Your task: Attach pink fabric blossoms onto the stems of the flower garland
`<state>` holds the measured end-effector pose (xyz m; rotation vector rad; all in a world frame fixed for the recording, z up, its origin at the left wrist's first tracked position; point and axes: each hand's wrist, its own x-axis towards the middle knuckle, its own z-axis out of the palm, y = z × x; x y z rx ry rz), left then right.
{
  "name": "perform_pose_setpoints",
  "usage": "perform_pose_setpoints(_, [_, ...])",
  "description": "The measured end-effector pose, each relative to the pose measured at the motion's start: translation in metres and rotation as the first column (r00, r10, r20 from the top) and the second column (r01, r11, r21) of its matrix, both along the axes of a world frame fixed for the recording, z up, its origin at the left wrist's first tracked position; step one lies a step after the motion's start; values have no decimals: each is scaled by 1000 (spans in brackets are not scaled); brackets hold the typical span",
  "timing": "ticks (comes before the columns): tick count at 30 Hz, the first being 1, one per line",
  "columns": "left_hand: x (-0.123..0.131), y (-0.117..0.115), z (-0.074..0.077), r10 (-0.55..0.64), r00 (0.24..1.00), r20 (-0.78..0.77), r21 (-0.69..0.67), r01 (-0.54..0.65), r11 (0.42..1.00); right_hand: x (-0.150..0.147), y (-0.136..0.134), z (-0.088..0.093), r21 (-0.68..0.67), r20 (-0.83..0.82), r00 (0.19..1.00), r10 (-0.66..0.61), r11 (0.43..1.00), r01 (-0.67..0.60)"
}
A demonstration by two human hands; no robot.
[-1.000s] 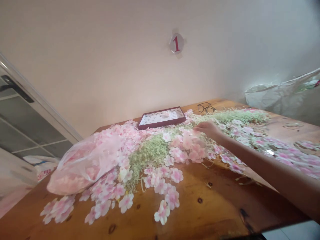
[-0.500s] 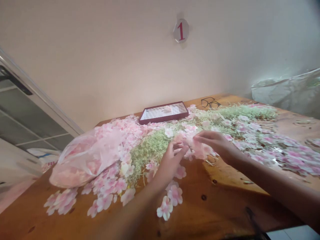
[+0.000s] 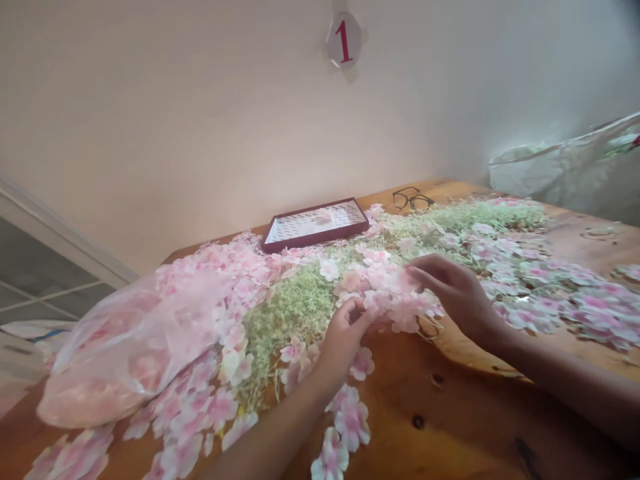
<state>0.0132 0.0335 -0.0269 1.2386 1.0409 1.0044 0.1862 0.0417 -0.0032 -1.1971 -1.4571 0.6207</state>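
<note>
Both hands work over a cluster of pale pink artificial flowers (image 3: 383, 283) near the middle of the table. My left hand (image 3: 347, 330) is closed, thumb and fingers pinching the near left edge of a blossom. To its right, my right hand (image 3: 453, 287) has its thumb and fingers pressed together at a pale petal on the cluster's other side. Its fingertips are slightly blurred. Just left of the cluster lies a heap of pale green artificial sprigs (image 3: 290, 300). Several loose pink flowers (image 3: 350, 420) lie below my left hand.
A clear plastic bag (image 3: 115, 360) of pink flowers rests on the left of the wooden table (image 3: 450, 413). At the back are a dark red tray (image 3: 315, 240) and eyeglasses (image 3: 413, 200). More pink flowers (image 3: 595, 313) spread at right, before a white sack (image 3: 530, 170).
The view has shifted, so the bag appears lower and further left. My right hand has moved a little away from my left, and the flower cluster between them shows wider.
</note>
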Motion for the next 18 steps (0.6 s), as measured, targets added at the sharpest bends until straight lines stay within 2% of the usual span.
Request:
perform_pose_setpoints(2, [2, -5, 6, -73, 997, 10, -38, 73, 997, -2, -5, 1, 162, 47, 998, -36, 986, 28])
perform_pose_setpoints(3, [3, -7, 9, -118, 993, 29, -54, 119, 991, -4, -8, 2, 249, 107, 994, -30, 968, 2])
perform_pose_setpoints(5, [5, -10, 13, -188, 978, 89, -65, 194, 979, -8, -13, 2, 400, 272, 962, 12, 908, -125])
perform_pose_setpoints(7, [5, -11, 15, -212, 967, 144, -48, 221, 974, -10, -14, 1, 467, 418, 907, 52, 844, -263])
perform_pose_setpoints(9, [5, -11, 14, -210, 961, 178, -33, 220, 975, -11, -12, -3, 469, 495, 867, 66, 819, -330])
perform_pose_setpoints(11, [4, -10, 12, -187, 963, 195, -32, 197, 980, -11, -10, -5, 458, 523, 850, 69, 818, -348])
perform_pose_setpoints(14, [4, -10, 10, -128, 973, 193, -43, 139, 989, -11, -9, -6, 431, 543, 833, 105, 817, -383])
perform_pose_setpoints(18, [3, -10, 9, -118, 980, 160, -50, 127, 991, -11, -13, -1, 361, 529, 824, 204, 824, -436])
